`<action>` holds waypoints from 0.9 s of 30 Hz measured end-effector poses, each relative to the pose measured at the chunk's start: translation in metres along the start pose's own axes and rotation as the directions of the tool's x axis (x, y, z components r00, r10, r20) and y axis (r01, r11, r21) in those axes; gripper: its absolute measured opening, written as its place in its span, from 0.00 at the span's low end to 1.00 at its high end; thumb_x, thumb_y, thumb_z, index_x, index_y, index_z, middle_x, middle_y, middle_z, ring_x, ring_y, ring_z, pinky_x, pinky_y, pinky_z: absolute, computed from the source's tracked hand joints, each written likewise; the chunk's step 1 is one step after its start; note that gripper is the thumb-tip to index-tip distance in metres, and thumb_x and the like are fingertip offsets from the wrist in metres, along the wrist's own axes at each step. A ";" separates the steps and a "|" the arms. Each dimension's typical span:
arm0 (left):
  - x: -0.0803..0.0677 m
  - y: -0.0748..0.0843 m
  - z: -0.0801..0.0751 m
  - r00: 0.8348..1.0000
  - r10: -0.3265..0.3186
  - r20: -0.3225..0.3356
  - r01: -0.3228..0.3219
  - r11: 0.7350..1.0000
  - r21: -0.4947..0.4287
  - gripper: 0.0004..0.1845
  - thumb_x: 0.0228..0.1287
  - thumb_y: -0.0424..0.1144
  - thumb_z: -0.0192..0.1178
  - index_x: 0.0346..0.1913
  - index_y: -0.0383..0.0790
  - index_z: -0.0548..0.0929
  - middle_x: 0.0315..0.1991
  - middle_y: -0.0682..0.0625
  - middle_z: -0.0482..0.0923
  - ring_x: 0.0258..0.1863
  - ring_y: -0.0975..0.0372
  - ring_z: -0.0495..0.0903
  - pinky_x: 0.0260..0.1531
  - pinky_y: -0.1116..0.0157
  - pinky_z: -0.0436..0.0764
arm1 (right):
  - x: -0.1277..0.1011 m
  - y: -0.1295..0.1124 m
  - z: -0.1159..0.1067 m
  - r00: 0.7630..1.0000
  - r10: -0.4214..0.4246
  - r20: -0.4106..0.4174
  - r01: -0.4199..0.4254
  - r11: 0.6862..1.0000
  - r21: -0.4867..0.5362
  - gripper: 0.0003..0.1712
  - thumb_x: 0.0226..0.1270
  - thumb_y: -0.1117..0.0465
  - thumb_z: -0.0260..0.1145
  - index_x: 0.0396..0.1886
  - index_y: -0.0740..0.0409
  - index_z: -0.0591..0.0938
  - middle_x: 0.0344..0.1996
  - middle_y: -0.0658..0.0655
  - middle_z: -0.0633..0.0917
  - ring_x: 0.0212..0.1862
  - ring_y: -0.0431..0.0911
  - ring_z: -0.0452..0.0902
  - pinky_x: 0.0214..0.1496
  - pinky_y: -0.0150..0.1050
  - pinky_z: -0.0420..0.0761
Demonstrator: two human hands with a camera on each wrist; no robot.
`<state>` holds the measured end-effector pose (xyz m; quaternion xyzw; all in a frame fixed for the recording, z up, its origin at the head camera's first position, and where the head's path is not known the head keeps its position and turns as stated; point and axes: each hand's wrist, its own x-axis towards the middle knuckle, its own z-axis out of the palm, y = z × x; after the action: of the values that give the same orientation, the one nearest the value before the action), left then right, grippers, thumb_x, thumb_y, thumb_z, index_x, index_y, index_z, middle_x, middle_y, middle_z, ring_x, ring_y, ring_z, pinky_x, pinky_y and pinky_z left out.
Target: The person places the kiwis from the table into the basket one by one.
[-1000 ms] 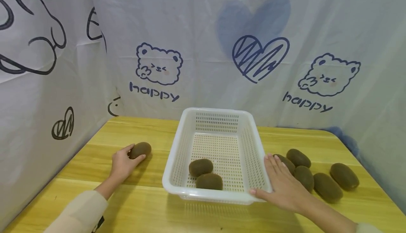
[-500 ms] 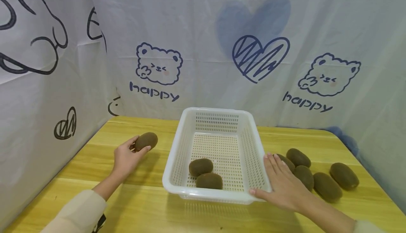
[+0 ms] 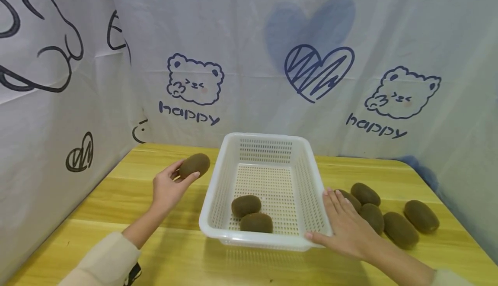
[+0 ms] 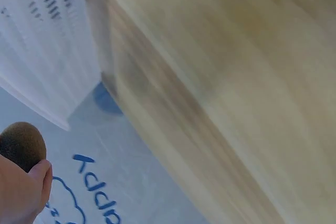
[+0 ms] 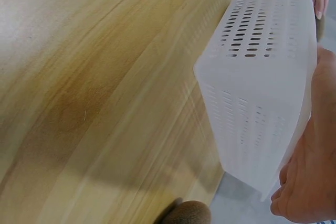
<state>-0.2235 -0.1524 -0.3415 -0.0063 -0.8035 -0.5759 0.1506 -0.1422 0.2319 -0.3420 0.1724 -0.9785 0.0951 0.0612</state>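
The left hand [image 3: 168, 187] has lifted a kiwi [image 3: 194, 165] off the table [image 3: 116, 199]. A moment ago that kiwi lay on the wood, far out to the left. Now it is up in the air, just beside the left wall of the basket [image 3: 218, 191], near its rim. So this kiwi looks to be on its way into the basket, though it is not over it yet.

The left fingers are curled round the kiwi. The thumb sits on the near side and the other fingers hold the far side. In the left wrist view you can see the thumb [image 4: 39, 174] pressed on the brown skin of the kiwi [image 4: 21, 144].

The right hand [image 3: 346, 225] has not moved. It lies flat against the right wall of the basket, fingers straight and close together, pointing away from the person. The thumb reaches along the near right corner. It holds nothing; it just keeps the basket steady.

Two kiwis [image 3: 250, 212] already lie in the near part of the basket, touching each other. Five more kiwis [image 3: 393, 216] sit on the table to the right, just past the right hand.
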 end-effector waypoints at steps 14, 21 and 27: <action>-0.011 0.021 0.039 0.981 0.159 0.110 -0.158 0.987 -0.020 0.29 0.51 0.30 0.68 0.58 0.26 0.72 0.57 0.32 0.74 0.55 0.46 0.76 0.51 0.59 0.79 | -0.001 0.002 0.002 1.000 0.015 0.014 -0.015 0.999 0.032 0.61 0.53 0.32 0.60 0.68 0.76 0.54 0.68 0.74 0.56 0.70 0.67 0.50 0.69 0.60 0.56; -0.010 0.020 0.060 0.932 0.286 0.223 -0.302 0.953 0.038 0.28 0.49 0.29 0.69 0.55 0.25 0.75 0.51 0.33 0.78 0.50 0.47 0.79 0.46 0.58 0.82 | 0.000 0.003 0.003 1.000 0.019 0.019 -0.020 0.999 0.037 0.61 0.53 0.31 0.60 0.68 0.75 0.53 0.69 0.74 0.55 0.70 0.67 0.49 0.69 0.61 0.56; -0.002 0.022 0.077 0.839 0.408 0.360 -0.469 0.878 0.097 0.25 0.48 0.28 0.69 0.52 0.23 0.76 0.47 0.33 0.80 0.44 0.49 0.81 0.42 0.61 0.84 | 0.000 0.002 0.004 1.000 0.020 0.012 -0.020 0.999 0.042 0.61 0.52 0.32 0.60 0.68 0.76 0.54 0.68 0.74 0.55 0.70 0.68 0.49 0.69 0.61 0.57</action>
<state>-0.2352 -0.0737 -0.3443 -0.2729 -0.8430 -0.4410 0.1427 -0.1433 0.2328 -0.3461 0.1643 -0.9783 0.1153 0.0508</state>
